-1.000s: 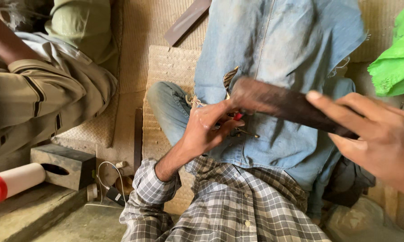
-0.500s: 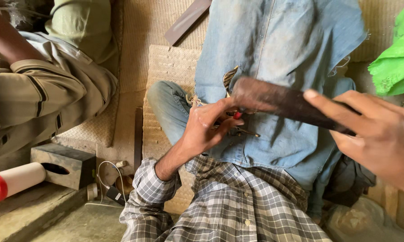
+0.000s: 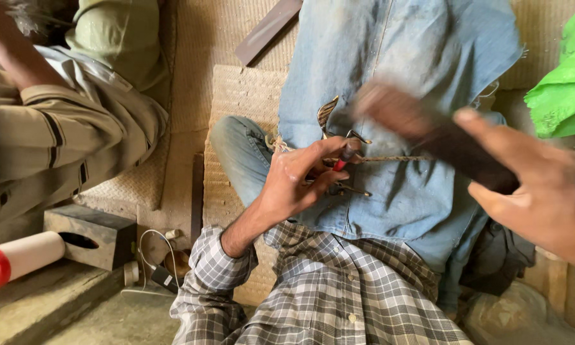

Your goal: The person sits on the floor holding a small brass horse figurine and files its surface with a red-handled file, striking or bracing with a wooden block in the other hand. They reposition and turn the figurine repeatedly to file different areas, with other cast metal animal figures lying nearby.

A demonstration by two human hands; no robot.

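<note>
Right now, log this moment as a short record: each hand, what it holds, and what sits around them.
left hand: pinches a small red-tipped tool against the denim cloth
right hand: grips a dark wooden block, blurred
under tool: small metal piece on the cloth
left edge: white cylinder with red cap, another seated person

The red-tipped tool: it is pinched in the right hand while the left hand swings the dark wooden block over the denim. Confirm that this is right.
Not quite: the hands are swapped. The head view shows the left hand pinching the small red-tipped tool against the denim, while the right hand holds the dark wooden block, which is blurred above it.
</note>
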